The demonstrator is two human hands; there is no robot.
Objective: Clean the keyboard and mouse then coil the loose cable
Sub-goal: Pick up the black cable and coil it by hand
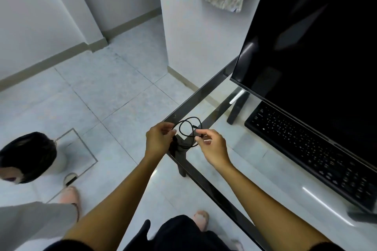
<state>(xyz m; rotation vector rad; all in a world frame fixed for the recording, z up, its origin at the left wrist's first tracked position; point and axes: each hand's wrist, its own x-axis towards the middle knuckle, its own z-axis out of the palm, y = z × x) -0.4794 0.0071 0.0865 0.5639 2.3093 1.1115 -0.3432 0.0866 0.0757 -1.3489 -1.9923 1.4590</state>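
Both hands met over the near left corner of the glass desk (206,93): my left hand (158,140) was closed around one side of the thin black cable (188,120), and my right hand (214,147) pinched the other side between thumb and fingertips. Between them the cable formed small loops, raised above the desk edge. To the right lay the black keyboard (312,153), under the dark monitor (318,32).

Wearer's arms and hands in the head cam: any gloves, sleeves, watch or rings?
No gloves: the left hand and right hand are bare. Both forearms are uncovered down to the bottom of the frame, where dark fabric shows at each lower corner, probably short sleeves. No watch, bracelet or ring is visible on either wrist or on the fingers that show.
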